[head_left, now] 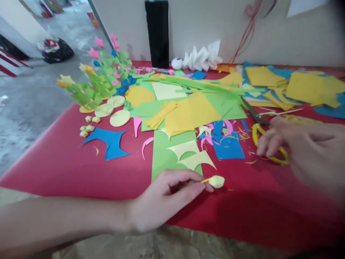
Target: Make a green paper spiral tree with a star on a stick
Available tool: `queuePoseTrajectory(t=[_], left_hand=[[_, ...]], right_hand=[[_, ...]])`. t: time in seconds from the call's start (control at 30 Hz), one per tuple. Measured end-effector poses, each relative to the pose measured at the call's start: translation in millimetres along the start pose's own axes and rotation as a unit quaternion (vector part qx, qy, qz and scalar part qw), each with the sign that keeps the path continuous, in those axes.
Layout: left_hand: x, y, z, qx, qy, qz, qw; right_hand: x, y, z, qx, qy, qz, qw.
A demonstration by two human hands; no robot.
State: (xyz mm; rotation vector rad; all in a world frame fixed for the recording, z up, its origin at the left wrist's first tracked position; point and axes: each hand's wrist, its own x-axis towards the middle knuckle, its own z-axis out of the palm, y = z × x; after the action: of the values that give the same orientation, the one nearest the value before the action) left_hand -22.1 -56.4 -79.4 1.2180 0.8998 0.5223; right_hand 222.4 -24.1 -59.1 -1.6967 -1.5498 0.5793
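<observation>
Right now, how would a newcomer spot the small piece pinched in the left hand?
Find the red table, then its near edge, where the left hand rests. At its fingertips sits a pale yellow folded paper bud on a thin orange stem, unlike the flat scraps around.

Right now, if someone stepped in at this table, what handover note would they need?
Left hand: pinches a small pale yellow folded paper bud on a thin orange stem, low over the red table cover.
Right hand: blurred, fingers on the yellow-handled scissors, not gripping them.
Done: several small folded yellow buds and pale yellow paper circles lie far left.
Left: uncut yellow paper sheets, far right.
</observation>
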Motion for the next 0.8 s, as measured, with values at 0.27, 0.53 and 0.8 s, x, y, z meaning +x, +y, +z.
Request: queuePoseTrajectory(t=[0.27,0.53,0.8], left_hand=[[4,5,3.1,-0.086,0.025,-0.08,0.993],[2,7,10.6,-0.137,0.005,-0.097,0.986],[-2,6,12.2,-0.173,-0.031,-0.126,0.976]], right_hand=[[-11,-7,24,0.11,-0.2,0.026,0.973],[-31,-18,31,0.219,-0.304,0.037,0.926],[-39,-21,27,0.229,-0.282,-0.067,0.929]])
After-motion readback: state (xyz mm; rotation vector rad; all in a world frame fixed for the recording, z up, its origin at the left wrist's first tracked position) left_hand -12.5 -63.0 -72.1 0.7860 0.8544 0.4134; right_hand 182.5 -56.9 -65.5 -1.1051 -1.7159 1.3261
